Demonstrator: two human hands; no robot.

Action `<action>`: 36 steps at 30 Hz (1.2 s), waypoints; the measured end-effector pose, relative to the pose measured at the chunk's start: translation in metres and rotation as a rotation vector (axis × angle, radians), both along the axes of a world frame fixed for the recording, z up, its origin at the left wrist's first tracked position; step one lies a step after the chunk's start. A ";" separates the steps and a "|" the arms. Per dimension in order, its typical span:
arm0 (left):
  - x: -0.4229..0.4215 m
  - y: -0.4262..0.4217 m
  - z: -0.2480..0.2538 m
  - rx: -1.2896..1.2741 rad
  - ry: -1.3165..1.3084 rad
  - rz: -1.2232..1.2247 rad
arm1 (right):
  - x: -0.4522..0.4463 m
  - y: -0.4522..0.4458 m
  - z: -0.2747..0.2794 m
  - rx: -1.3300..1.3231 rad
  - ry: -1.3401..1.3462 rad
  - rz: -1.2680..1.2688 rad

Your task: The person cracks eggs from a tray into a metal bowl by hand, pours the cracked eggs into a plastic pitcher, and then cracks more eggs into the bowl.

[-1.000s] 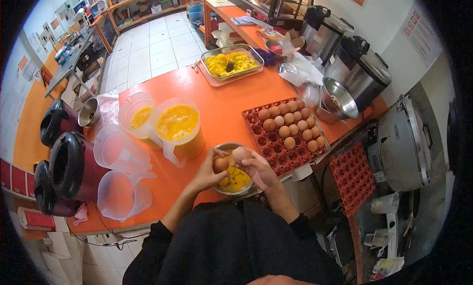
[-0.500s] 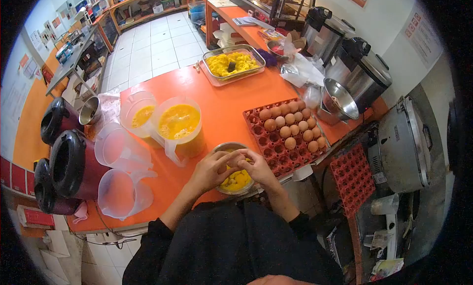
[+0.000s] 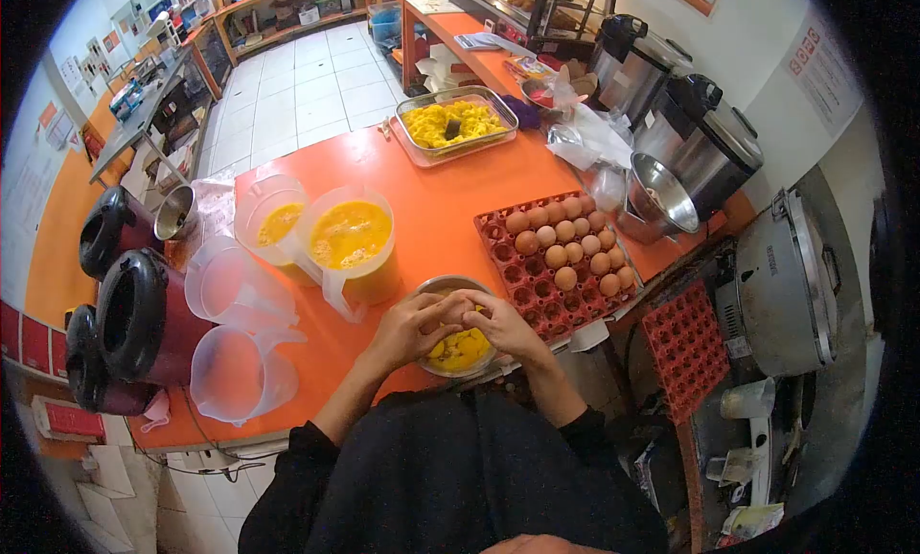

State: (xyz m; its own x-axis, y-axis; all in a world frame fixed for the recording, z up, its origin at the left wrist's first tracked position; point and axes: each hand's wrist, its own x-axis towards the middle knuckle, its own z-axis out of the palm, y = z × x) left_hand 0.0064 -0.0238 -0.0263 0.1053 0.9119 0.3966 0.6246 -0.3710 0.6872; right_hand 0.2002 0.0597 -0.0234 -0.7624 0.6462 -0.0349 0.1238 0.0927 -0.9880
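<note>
Left hand [image 3: 402, 326] and right hand [image 3: 508, 328] are half-curled, meeting over the metal bowl [image 3: 439, 286], and the brown egg showing a second ago is hidden now, so I can't tell what they're gripping, but work seems right above those yolks [image 3: 462, 349].

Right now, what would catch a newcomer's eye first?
Probably the orange table, with a large jug of yellow liquid left of centre and a red tray of brown eggs to the right. At the table's near edge, the left hand and right hand meet over a metal bowl holding yellow egg.
</note>
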 end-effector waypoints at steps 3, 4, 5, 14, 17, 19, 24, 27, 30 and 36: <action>-0.001 0.001 -0.002 -0.014 -0.004 -0.007 | 0.001 0.005 0.000 -0.018 0.024 0.067; -0.001 0.001 -0.001 -0.027 -0.008 -0.010 | 0.000 0.005 0.001 -0.004 0.030 0.068; -0.001 0.001 -0.001 -0.039 -0.012 -0.013 | 0.000 0.004 0.003 0.009 0.036 0.068; -0.011 0.003 -0.002 -0.072 -0.148 -0.038 | 0.008 0.012 0.001 0.023 -0.027 0.083; -0.015 0.004 0.003 -0.077 -0.149 -0.093 | 0.011 0.012 0.017 0.153 -0.038 0.118; -0.017 0.005 0.007 -0.053 -0.104 -0.121 | 0.011 0.014 0.028 0.282 -0.086 0.145; -0.014 0.006 0.021 0.033 -0.001 -0.101 | 0.009 0.012 0.047 0.454 -0.167 0.108; -0.006 0.008 0.024 0.023 0.039 -0.067 | 0.005 0.001 0.055 0.454 -0.163 -0.019; 0.006 0.013 0.018 0.071 0.001 -0.102 | 0.009 -0.007 0.032 0.340 -0.167 -0.188; 0.007 0.014 0.011 -0.010 -0.205 -0.082 | 0.089 -0.028 0.010 0.108 -0.159 -0.398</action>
